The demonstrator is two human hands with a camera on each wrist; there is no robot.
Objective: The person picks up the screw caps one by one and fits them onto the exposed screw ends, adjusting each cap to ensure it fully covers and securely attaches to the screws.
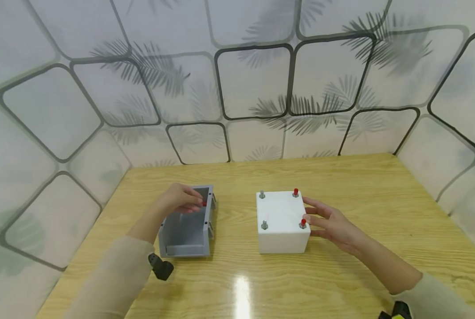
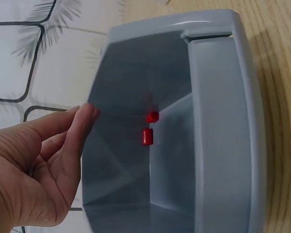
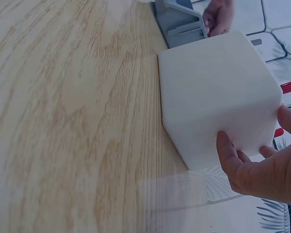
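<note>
My left hand [image 1: 184, 199] reaches over the grey plastic bin [image 1: 185, 250], its fingers drawn together and nothing visible between them. Inside the bin two small red caps [image 2: 147, 137] lie near the corner, a short way from those fingertips in the left wrist view. To the right stands a white box [image 1: 283, 210] with four-cornered top and metal posts. Red caps [image 1: 296, 192] cover both right posts, while the left posts [image 1: 264, 225] are bare metal. Against the box's right side rest the spread, nearly straight fingers of my right hand [image 1: 333, 223].
Both bin and box stand on a light wooden table [image 1: 237, 274], with a strip of tabletop between them. Patterned fabric walls [image 1: 257, 88] enclose the table at the back and sides. A black wrist camera [image 1: 160, 266] sits at the left sleeve.
</note>
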